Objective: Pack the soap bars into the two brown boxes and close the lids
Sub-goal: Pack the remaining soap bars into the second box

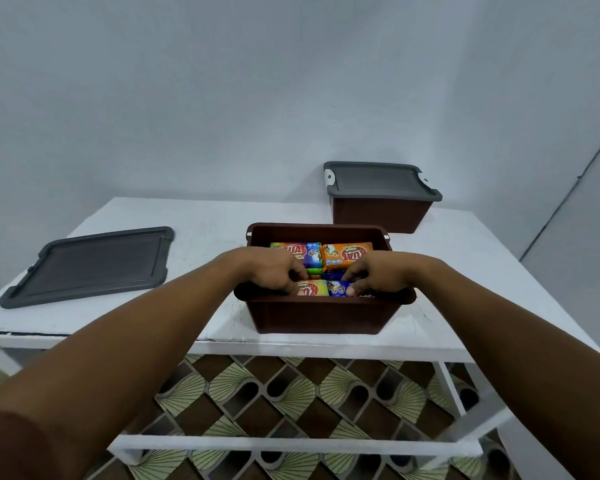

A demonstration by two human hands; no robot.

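Both hands work inside the open brown box (319, 315), which stands near the front edge of the white table (194, 220). The left hand (274, 271) curls its fingers onto the multicoloured soap bar (312, 288) in the near row. The right hand (374, 275) curls its fingers onto the blue soap bar (338, 288) beside it.

Risk: a bar seated proud of the rim would probably stop the grey lid (90, 263), lying well apart at left, from latching.

Risk: hard downward pressure at the near wall may tip the box off the edge.

The second brown box (378, 214) stands lidded at the rear.
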